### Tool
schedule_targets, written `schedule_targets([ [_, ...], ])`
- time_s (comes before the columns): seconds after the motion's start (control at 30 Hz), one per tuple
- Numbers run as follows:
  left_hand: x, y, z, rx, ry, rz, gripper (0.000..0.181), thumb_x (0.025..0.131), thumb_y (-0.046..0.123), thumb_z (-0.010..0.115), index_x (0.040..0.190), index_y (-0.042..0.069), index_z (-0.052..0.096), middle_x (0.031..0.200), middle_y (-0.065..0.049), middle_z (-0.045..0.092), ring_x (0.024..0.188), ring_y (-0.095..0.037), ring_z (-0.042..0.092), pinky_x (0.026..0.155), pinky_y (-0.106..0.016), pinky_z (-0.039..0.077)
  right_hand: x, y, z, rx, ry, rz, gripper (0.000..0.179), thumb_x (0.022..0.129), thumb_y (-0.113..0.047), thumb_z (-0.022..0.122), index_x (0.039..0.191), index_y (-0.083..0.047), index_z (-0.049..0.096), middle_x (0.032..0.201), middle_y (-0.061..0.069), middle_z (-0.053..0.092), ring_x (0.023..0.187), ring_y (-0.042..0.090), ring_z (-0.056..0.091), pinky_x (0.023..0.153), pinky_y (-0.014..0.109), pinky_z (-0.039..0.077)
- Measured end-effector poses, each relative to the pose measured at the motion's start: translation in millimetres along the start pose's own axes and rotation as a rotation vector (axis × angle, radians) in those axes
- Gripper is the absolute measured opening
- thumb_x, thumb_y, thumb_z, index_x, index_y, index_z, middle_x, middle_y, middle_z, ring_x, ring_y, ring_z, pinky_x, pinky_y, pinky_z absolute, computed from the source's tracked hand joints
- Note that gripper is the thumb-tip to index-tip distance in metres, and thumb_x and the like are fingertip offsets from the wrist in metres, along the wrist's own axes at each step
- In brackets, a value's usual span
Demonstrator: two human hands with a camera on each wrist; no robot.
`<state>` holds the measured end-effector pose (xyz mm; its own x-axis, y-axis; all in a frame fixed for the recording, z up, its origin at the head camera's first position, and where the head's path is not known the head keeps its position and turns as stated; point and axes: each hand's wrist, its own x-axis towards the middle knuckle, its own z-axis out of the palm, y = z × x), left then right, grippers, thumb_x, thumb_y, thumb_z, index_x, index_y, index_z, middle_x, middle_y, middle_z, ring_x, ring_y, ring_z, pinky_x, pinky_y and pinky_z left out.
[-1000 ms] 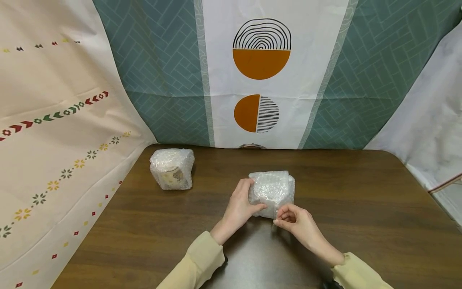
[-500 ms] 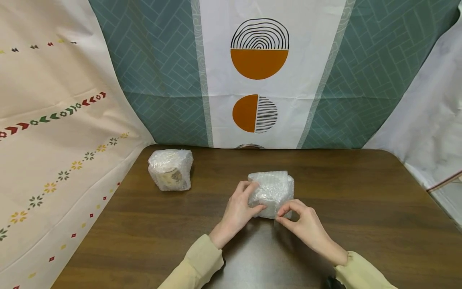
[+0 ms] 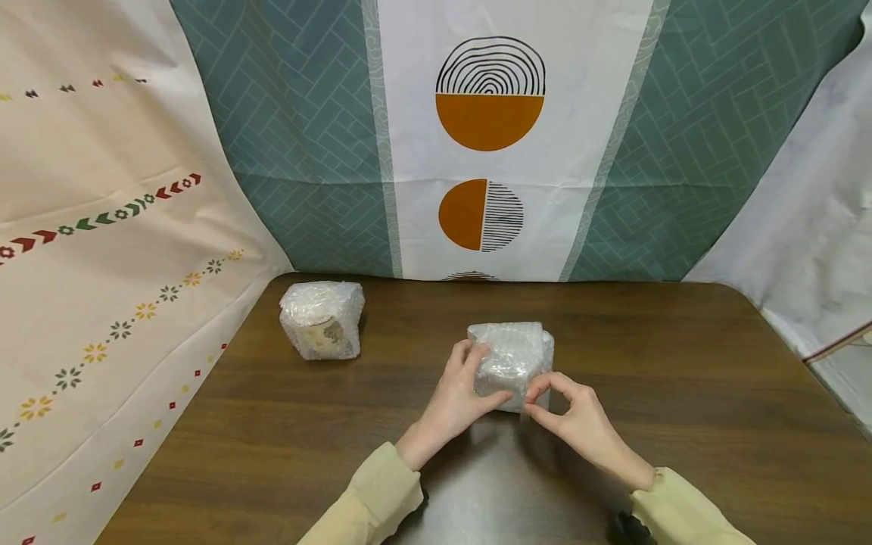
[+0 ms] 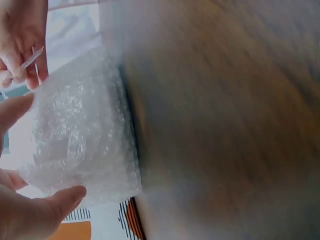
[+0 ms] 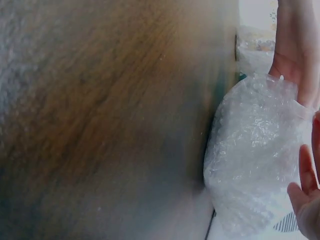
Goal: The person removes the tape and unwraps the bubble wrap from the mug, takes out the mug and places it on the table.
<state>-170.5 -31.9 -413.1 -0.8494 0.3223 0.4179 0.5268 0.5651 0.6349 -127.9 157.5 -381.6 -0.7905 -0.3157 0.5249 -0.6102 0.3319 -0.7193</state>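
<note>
A bubble-wrapped package (image 3: 512,348) lies on the table in front of the person. The left hand (image 3: 453,401) holds its left side, fingers on the upper left and thumb along the front. At the front right corner, the right hand (image 3: 579,424) pinches a thin clear strip, seen in the left wrist view as a strip of tape (image 4: 32,57) between thumb and forefinger. The right hand's other fingers are loosely bent. Bubble wrap (image 5: 255,145) fills the space between both hands in the right wrist view; whatever is inside this package cannot be made out.
A second bubble-wrapped package (image 3: 323,322) stands at the back left, a yellowish printed item showing through. The brown wooden table (image 3: 272,454) extends to both sides. Patterned cloths (image 3: 320,136) hang behind and at the sides.
The right hand has shifted slightly up and right, still pinching the strip. The left thumb has slid a little right along the package's front. Both packages stay in place.
</note>
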Motion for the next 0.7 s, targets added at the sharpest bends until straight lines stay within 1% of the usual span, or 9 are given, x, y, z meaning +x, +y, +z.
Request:
schedule_targets([
  [0.13, 0.2, 3.5, 3.5, -0.011, 0.019, -0.054, 0.069, 0.076, 0.044, 0.069, 0.128, 0.006, 0.042, 0.124, -0.015, 0.035, 0.104, -0.028, 0.045, 0.081, -0.039, 0.044, 0.1, 1.2, -1.7, 0.063, 0.012, 0.069, 0.024, 0.071, 0.014, 0.068, 0.083, -0.004, 0.057, 0.082, 0.007, 0.057, 0.08, 0.019, 0.053, 0.078, 0.027, 0.044],
  [0.27, 0.6, 7.6, 7.4, 0.049, 0.045, -0.101, 0.071, 0.076, 0.051, 0.066, 0.126, 0.006, 0.043, 0.124, -0.016, 0.036, 0.103, -0.031, 0.046, 0.077, -0.041, 0.046, 0.0, 3.1, -1.0, 0.093, 0.005, 0.117, 0.022, 0.074, 0.013, 0.067, 0.084, -0.004, 0.057, 0.083, 0.008, 0.058, 0.081, 0.019, 0.053, 0.08, 0.032, 0.044],
  [0.37, 1.5, 10.6, 10.1, 0.118, 0.053, -0.129, 0.071, 0.076, 0.053, 0.064, 0.126, 0.007, 0.044, 0.125, -0.017, 0.036, 0.103, -0.033, 0.047, 0.072, -0.042, 0.048, 0.1, 3.4, -0.1, 0.102, 0.005, 0.122, 0.022, 0.073, 0.014, 0.067, 0.084, -0.003, 0.057, 0.082, 0.009, 0.058, 0.081, 0.019, 0.054, 0.079, 0.031, 0.045],
  [0.47, 2.1, 13.4, 11.5, 0.179, 0.066, -0.139, 0.069, 0.076, 0.053, 0.064, 0.124, 0.008, 0.046, 0.125, -0.018, 0.037, 0.104, -0.034, 0.047, 0.069, -0.043, 0.049, 0.2, 2.9, 0.3, 0.105, 0.01, 0.119, 0.022, 0.073, 0.015, 0.066, 0.083, -0.002, 0.057, 0.083, 0.011, 0.057, 0.081, 0.019, 0.054, 0.079, 0.031, 0.045],
  [0.53, 2.2, 14.7, 12.0, 0.205, 0.081, -0.142, 0.067, 0.076, 0.052, 0.065, 0.123, 0.008, 0.047, 0.124, -0.018, 0.038, 0.102, -0.035, 0.049, 0.067, -0.043, 0.049, 0.3, 2.4, 0.2, 0.103, 0.014, 0.114, 0.023, 0.072, 0.015, 0.066, 0.083, -0.002, 0.056, 0.083, 0.011, 0.057, 0.081, 0.02, 0.054, 0.079, 0.033, 0.045],
  [0.7, 2.4, 16.4, 13.3, 0.234, 0.102, -0.146, 0.064, 0.076, 0.051, 0.066, 0.121, 0.008, 0.05, 0.123, -0.018, 0.04, 0.101, -0.034, 0.05, 0.066, -0.043, 0.049, -0.5, 1.4, -1.0, 0.097, 0.022, 0.101, 0.022, 0.073, 0.015, 0.067, 0.084, -0.002, 0.056, 0.084, 0.012, 0.057, 0.081, 0.019, 0.054, 0.078, 0.024, 0.044],
])
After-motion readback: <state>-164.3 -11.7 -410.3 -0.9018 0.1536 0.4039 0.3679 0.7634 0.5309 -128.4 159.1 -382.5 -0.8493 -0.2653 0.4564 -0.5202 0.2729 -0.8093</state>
